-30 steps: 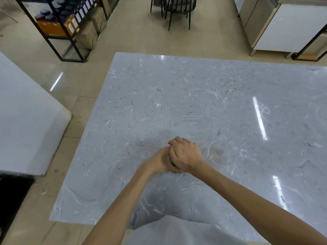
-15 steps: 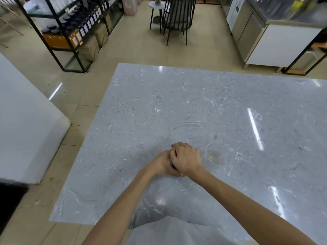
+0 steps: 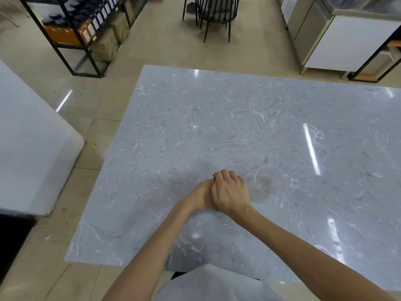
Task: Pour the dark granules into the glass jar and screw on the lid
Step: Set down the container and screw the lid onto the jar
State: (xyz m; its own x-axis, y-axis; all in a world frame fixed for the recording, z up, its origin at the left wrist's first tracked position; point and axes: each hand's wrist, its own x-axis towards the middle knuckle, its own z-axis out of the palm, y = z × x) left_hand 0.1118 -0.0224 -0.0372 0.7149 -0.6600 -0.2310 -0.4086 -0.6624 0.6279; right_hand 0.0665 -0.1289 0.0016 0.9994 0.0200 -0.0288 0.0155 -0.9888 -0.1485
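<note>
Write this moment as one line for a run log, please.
left hand: closed, mostly covered | right hand: clasped over left | held item: hidden | surface: grey marble table | jar: not visible

The right hand (image 3: 230,194) now hides the dark sliver.

Tabletop (image 3: 238,118) lies bare on every side of the clasped left hand (image 3: 198,197) and right hand (image 3: 230,195); only a clear round dish (image 3: 270,181) sits just beside the right hand.
</note>
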